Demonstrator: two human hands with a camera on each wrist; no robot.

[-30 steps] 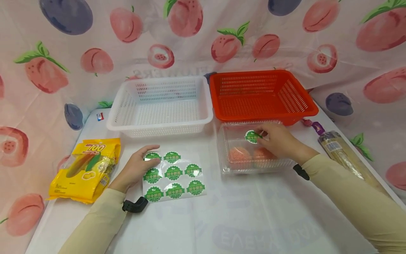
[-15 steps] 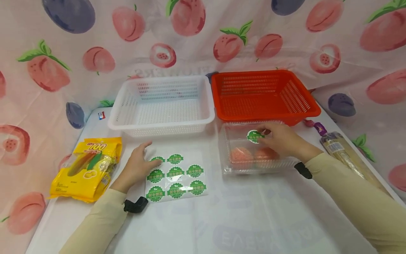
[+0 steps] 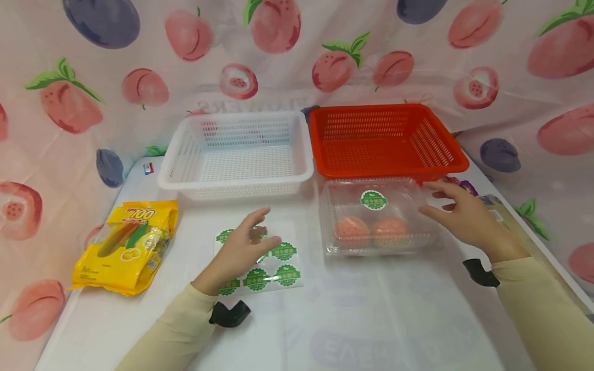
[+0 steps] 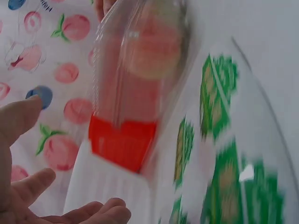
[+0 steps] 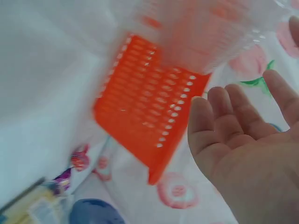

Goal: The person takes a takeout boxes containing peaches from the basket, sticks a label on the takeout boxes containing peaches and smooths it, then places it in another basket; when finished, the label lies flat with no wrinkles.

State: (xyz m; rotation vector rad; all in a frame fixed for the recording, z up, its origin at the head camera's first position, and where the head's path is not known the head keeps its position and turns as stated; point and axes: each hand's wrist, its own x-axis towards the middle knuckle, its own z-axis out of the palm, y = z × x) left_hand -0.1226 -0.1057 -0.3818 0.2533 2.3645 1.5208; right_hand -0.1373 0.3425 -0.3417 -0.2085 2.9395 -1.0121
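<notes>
A clear plastic clamshell box [image 3: 336, 198] stands in front of the red basket, with two round, peach-coloured fruits [image 3: 391, 231] showing inside. On its lid lies a round green-and-white sticker [image 3: 373, 200]. My right hand [image 3: 471, 219], fingers spread and holding nothing, is by the box's right end; its palm side shows in the right wrist view. A sheet of green stickers [image 3: 287, 275] lies flat on the table, partly covered by my left hand [image 3: 238, 255]. That hand is above the sheet with relaxed fingers and nothing in them. The left wrist view shows the sheet [image 4: 229, 172] blurred.
Behind are a white basket [image 3: 236, 185] and a red basket [image 3: 390, 172], side by side. A yellow snack bag [image 3: 125, 247] lies at left, a small wrapped piece [image 3: 148, 168] behind it. At right, a long clear-wrapped package [image 3: 498, 211] is partly behind my right arm.
My right hand has let go of the sticker, now on the box lid, and moved right. My left hand has moved right over the sticker sheet.
</notes>
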